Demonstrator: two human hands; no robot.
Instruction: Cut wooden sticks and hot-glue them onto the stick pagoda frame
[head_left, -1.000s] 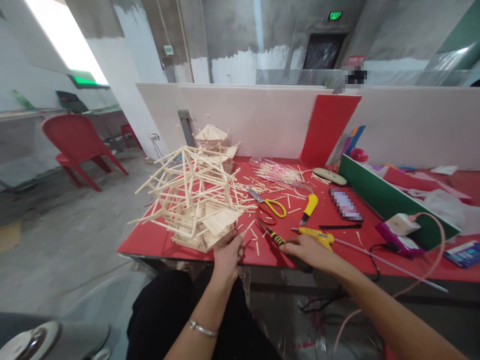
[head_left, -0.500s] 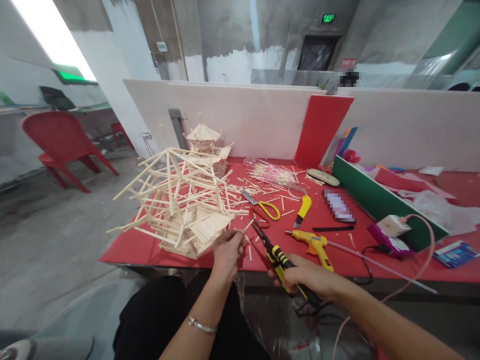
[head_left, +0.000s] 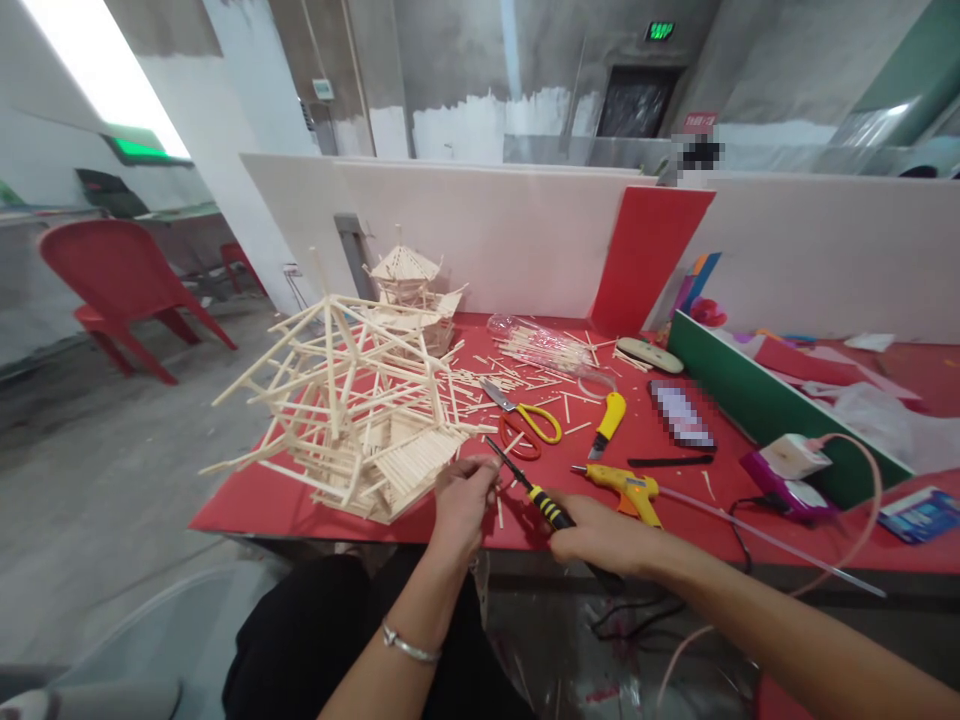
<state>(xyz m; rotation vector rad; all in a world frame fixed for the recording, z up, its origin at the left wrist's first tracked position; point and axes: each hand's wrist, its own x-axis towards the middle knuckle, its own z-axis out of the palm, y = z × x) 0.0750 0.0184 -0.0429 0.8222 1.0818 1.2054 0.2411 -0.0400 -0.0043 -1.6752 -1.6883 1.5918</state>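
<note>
Left hand (head_left: 463,494) pinches a thin stick (head_left: 514,442); right hand (head_left: 600,533) grips pliers (head_left: 546,502).
From my remote seat I see the stick poking out past the left fingertips with the pliers' tip close by; I cannot tell whether they touch. My view shows the stick-built model (head_left: 331,380) on the red table (head_left: 247,505), its slatted panel (head_left: 418,456) just beside the left hand. Scissors (head_left: 511,405) and a utility knife (head_left: 612,416) lie farther back, and a yellow glue gun (head_left: 626,482) rests near the right hand.
</note>
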